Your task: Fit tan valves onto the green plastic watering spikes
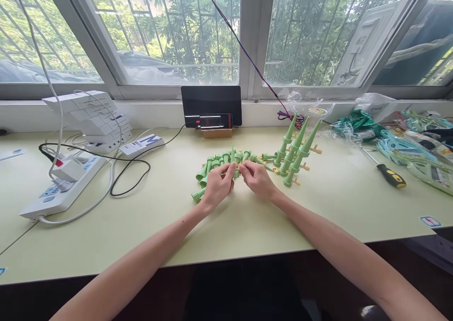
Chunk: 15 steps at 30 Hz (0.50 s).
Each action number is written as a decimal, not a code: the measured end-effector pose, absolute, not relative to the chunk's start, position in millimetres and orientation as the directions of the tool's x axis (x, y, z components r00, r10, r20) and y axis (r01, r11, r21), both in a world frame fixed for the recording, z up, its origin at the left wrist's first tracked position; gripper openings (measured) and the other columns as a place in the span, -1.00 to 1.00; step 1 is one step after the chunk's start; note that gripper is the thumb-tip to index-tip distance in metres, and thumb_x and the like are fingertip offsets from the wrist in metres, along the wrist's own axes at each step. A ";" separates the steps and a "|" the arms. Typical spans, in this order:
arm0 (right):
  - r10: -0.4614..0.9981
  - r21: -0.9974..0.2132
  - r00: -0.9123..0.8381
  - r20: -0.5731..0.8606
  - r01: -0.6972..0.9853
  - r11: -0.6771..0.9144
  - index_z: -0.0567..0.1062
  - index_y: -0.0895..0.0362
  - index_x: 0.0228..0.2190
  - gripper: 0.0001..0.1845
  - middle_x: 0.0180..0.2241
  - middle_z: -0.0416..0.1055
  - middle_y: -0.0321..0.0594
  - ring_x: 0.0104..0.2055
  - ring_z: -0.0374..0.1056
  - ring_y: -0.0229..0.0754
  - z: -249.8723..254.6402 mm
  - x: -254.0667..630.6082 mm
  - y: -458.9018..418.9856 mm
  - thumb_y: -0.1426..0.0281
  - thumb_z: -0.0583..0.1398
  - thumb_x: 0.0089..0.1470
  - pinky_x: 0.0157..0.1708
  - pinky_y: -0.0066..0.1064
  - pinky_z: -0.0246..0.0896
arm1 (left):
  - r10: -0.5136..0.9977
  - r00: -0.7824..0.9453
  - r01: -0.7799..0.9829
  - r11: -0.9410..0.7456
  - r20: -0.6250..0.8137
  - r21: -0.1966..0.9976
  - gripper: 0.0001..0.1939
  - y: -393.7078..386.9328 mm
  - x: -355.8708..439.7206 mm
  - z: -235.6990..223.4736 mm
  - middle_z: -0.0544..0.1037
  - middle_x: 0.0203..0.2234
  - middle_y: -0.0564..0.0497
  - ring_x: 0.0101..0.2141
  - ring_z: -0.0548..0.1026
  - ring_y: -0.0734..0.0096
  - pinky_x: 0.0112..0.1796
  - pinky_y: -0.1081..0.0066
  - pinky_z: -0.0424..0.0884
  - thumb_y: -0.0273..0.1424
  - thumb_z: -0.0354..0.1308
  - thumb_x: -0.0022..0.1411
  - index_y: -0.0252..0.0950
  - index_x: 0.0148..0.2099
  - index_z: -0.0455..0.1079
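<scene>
White boxes (101,123) stand stacked behind 1 power strip (71,192).

Green spike pile (210,164), on desk (247,231). Before pile: left hand (219,185), fingers around upright spike (232,154); right hand (259,179), fingers pinched at its side. Right of pile: standing spikes (295,153), screwdriver (390,176). Left: power strip (67,187).

A large letter "M" was printed in dark blue on the upper face of the flat white box (142,145); the smaller characters beside it could not be resolved. Fine print was borne by the stacked white boxes (95,116), and a red mark by the blue-edged sticker (431,221) on the surface (255,231); neither could be read.
</scene>
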State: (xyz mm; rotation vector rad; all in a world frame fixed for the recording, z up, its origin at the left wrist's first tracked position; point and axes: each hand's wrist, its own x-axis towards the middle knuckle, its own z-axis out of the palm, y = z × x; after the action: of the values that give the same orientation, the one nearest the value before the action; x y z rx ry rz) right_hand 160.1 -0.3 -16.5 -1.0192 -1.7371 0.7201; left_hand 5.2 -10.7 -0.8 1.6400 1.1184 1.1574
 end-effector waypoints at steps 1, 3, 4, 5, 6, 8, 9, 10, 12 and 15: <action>0.882 -0.825 -0.185 0.433 0.314 0.470 0.25 0.07 -0.53 -0.61 -0.67 0.13 -0.38 -0.60 0.05 -0.27 -16.1 159.4 -1.2 0.15 0.04 0.27 -0.55 -0.41 0.00 | 0.952 0.183 0.217 -0.284 0.246 0.934 -0.57 -11.8 5.8 -0.5 0.21 -0.77 0.17 -0.73 0.21 0.52 -0.63 0.47 0.15 0.01 0.04 0.29 -0.26 -0.35 0.38; 0.886 -0.828 -0.181 0.428 0.315 0.464 0.23 0.07 -0.54 -0.61 -0.67 0.13 -0.39 -0.60 0.05 -0.26 -15.3 158.2 -2.9 0.15 0.03 0.28 -0.55 -0.41 0.00 | 0.945 0.185 0.249 -0.311 0.270 0.917 -0.57 -14.4 7.5 0.3 0.24 -0.75 0.17 -0.72 0.24 0.52 -0.61 0.47 0.18 0.00 0.00 0.32 -0.25 -0.36 0.33; 0.885 -0.828 -0.181 0.429 0.312 0.466 0.22 0.07 -0.54 -0.61 -0.67 0.13 -0.38 -0.59 0.06 -0.26 -15.0 157.9 -3.6 0.16 0.02 0.28 -0.55 -0.41 0.00 | 0.942 0.184 0.262 -0.324 0.282 0.909 -0.58 -15.8 8.4 0.6 0.25 -0.74 0.17 -0.71 0.25 0.52 -0.60 0.48 0.18 -0.02 -0.01 0.32 -0.25 -0.38 0.31; 0.882 -0.827 -0.181 0.434 0.307 0.470 0.22 0.07 -0.53 -0.61 -0.67 0.14 -0.38 -0.59 0.06 -0.26 -14.9 157.9 -4.0 0.16 0.02 0.29 -0.55 -0.41 0.00 | 0.938 0.185 0.273 -0.334 0.292 0.902 -0.59 -17.1 9.4 0.7 0.25 -0.73 0.17 -0.71 0.26 0.52 -0.59 0.48 0.19 -0.03 0.00 0.33 -0.25 -0.38 0.28; 0.880 -0.826 -0.182 0.440 0.303 0.476 0.22 0.07 -0.53 -0.61 -0.66 0.14 -0.38 -0.59 0.07 -0.26 -14.9 158.1 -4.2 0.17 0.01 0.29 -0.55 -0.41 -0.01 | 0.935 0.185 0.279 -0.344 0.301 0.896 -0.60 -18.3 10.4 0.6 0.25 -0.73 0.17 -0.70 0.27 0.53 -0.59 0.49 0.19 -0.04 0.00 0.33 -0.24 -0.39 0.26; 0.874 -0.823 -0.179 0.452 0.295 0.486 0.21 0.06 -0.54 -0.60 -0.66 0.14 -0.38 -0.58 0.07 -0.25 -15.8 158.9 -4.0 0.17 0.01 0.30 -0.55 -0.40 -0.01 | 0.931 0.180 0.286 -0.359 0.318 0.888 -0.62 -20.2 12.2 -0.4 0.25 -0.71 0.18 -0.69 0.28 0.53 -0.59 0.49 0.19 -0.06 -0.01 0.34 -0.24 -0.38 0.24; 0.872 -0.821 -0.176 0.456 0.294 0.489 0.20 0.06 -0.55 -0.60 -0.66 0.13 -0.38 -0.58 0.07 -0.25 -16.5 159.4 -3.8 0.17 0.01 0.30 -0.55 -0.40 -0.01 | 0.929 0.177 0.287 -0.364 0.325 0.886 -0.63 -21.0 13.1 -1.1 0.26 -0.70 0.18 -0.69 0.28 0.53 -0.59 0.49 0.19 -0.06 -0.01 0.35 -0.23 -0.37 0.24; 0.871 -0.820 -0.173 0.460 0.295 0.491 0.19 0.06 -0.55 -0.59 -0.66 0.14 -0.37 -0.58 0.07 -0.26 -17.3 159.9 -3.6 0.16 0.01 0.30 -0.55 -0.41 -0.01 | 0.928 0.174 0.289 -0.367 0.329 0.884 -0.64 -21.8 13.9 -2.0 0.26 -0.70 0.18 -0.69 0.28 0.53 -0.59 0.49 0.19 -0.07 -0.02 0.35 -0.23 -0.36 0.24; 0.869 -0.815 -0.172 0.464 0.302 0.495 0.19 0.06 -0.56 -0.57 -0.66 0.14 -0.37 -0.58 0.07 -0.26 -18.8 160.4 -3.7 0.14 0.00 0.31 -0.54 -0.41 -0.01 | 0.930 0.166 0.293 -0.364 0.328 0.884 -0.65 -23.7 15.8 -4.1 0.26 -0.70 0.18 -0.69 0.27 0.53 -0.59 0.49 0.19 -0.07 -0.03 0.36 -0.23 -0.33 0.26; 0.862 -0.806 -0.176 0.476 0.304 0.507 0.18 0.07 -0.57 -0.55 -0.65 0.15 -0.37 -0.59 0.06 -0.29 -20.2 159.7 -5.4 0.13 -0.01 0.32 -0.55 -0.42 -0.02 | 0.940 0.161 0.283 -0.337 0.302 0.898 -0.65 -28.0 19.6 -8.3 0.27 -0.70 0.18 -0.70 0.26 0.53 -0.59 0.48 0.20 -0.07 -0.06 0.38 -0.24 -0.21 0.31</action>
State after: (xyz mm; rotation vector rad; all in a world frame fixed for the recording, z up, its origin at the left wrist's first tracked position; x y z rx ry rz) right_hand 159.7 -5.4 -20.2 -0.9905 -1.7287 0.6825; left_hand 19.6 -28.0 -8.3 1.7426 1.1716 1.1954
